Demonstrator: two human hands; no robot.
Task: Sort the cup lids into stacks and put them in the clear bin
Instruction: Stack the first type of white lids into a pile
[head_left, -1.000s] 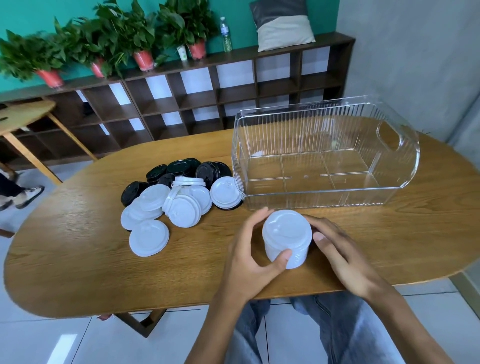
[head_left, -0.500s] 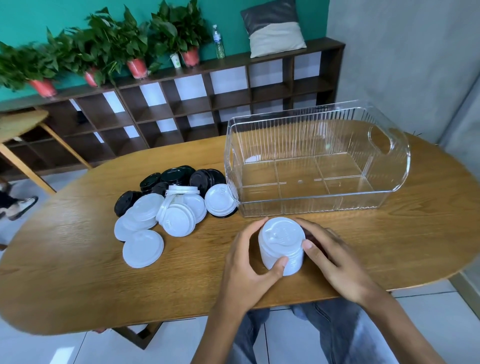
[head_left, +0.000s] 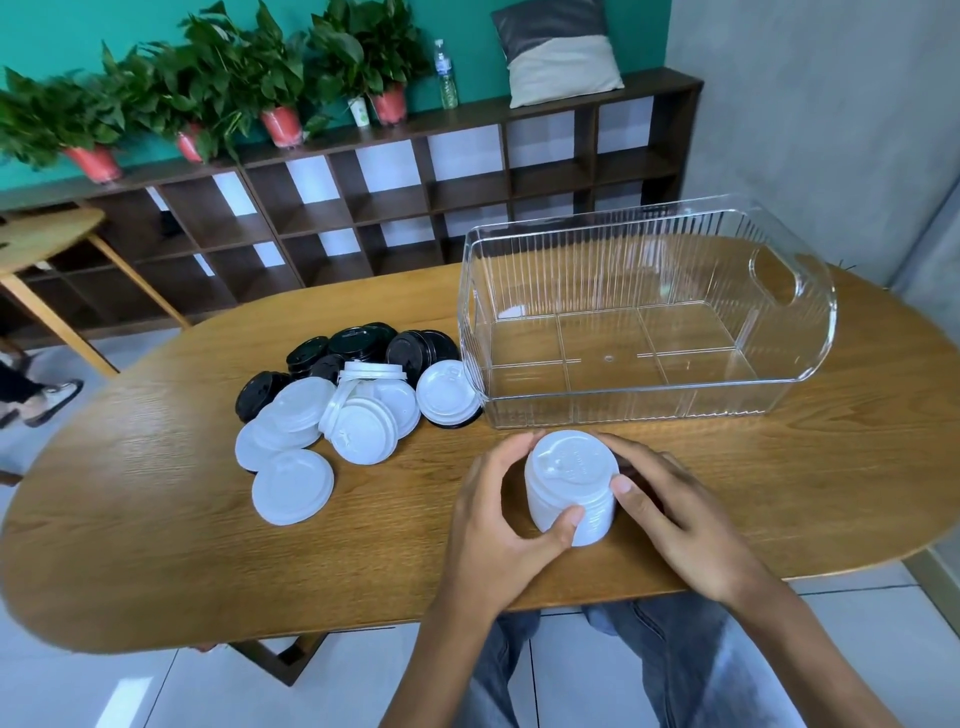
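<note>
Head view: I see my left hand (head_left: 498, 512) and right hand (head_left: 675, 512) curled round a stack of white lids (head_left: 570, 488), thumbs pressed on its near side. The stack stands on the wooden table (head_left: 156, 545), just in front of the clear bin (head_left: 639, 322). The bin holds nothing that I can see; its ribbed walls and gridded floor show the tabletop through them. To its left lies a loose pile of white lids (head_left: 332, 421), with black lids (head_left: 358, 345) behind; one white lid touches the bin's near left corner.
</note>
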